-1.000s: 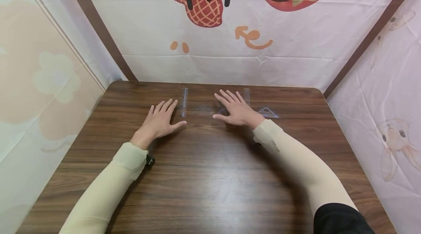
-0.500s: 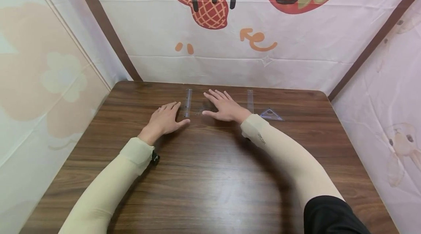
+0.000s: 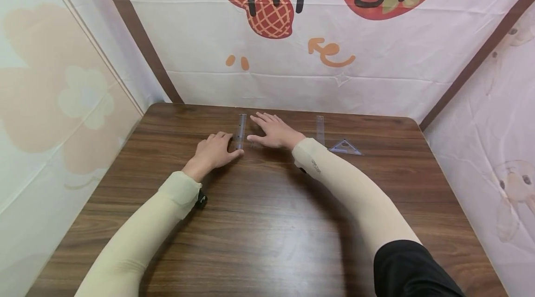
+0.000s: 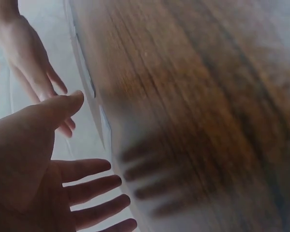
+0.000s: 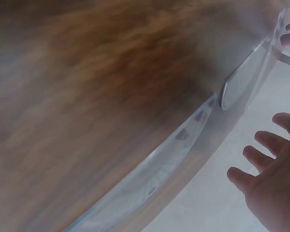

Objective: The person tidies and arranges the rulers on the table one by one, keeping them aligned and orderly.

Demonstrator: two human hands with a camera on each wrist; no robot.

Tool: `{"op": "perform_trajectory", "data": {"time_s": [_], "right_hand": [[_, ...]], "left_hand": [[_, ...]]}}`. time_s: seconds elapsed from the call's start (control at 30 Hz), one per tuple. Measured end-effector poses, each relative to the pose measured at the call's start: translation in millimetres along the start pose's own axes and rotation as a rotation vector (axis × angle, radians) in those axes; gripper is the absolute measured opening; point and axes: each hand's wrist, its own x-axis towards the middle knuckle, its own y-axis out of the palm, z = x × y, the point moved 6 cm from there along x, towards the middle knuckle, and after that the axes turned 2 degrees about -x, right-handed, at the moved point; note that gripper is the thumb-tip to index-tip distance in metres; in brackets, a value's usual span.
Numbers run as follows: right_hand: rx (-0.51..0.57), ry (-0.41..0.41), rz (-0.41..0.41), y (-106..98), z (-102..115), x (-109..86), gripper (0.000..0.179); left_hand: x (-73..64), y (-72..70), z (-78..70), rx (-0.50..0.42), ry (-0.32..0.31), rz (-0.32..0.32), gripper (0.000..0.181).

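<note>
My left hand (image 3: 213, 151) hovers at the left of a clear ruler (image 3: 241, 131), thumb and fingers spread, its fingertips right by the ruler's edge. On the ruler's other side is my right hand (image 3: 273, 132), fingers extended toward it. Beneath the right hand, the clear protractor seen in the earlier head frames is almost wholly hidden. A second clear ruler (image 3: 320, 130) stands out to the right, beside a clear set square (image 3: 346, 147) with bluish edges. Both wrist views show loosely extended fingers (image 4: 89, 188) and nothing held; clear plastic edges (image 5: 174, 145) lie on the table in the right one.
All of this is near the far edge of a brown wood-grain table (image 3: 259, 213). A white printed cloth (image 3: 284, 86) hangs behind it, with further cloth panels (image 3: 493, 102) at both sides.
My right hand has moved left, off the second ruler and over the protractor toward the first ruler. The left hand stays beside the first ruler. The head view has shifted slightly.
</note>
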Motion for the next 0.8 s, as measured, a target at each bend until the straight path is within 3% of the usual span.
{"op": "perform_trajectory", "data": {"time_s": [0.8], "right_hand": [[0.057,0.064,0.023,7.2,1.1,48.0,0.081]], "left_hand": [[3.1,-0.6,-6.0,0.048,-0.012,-0.075,0.071]]}}
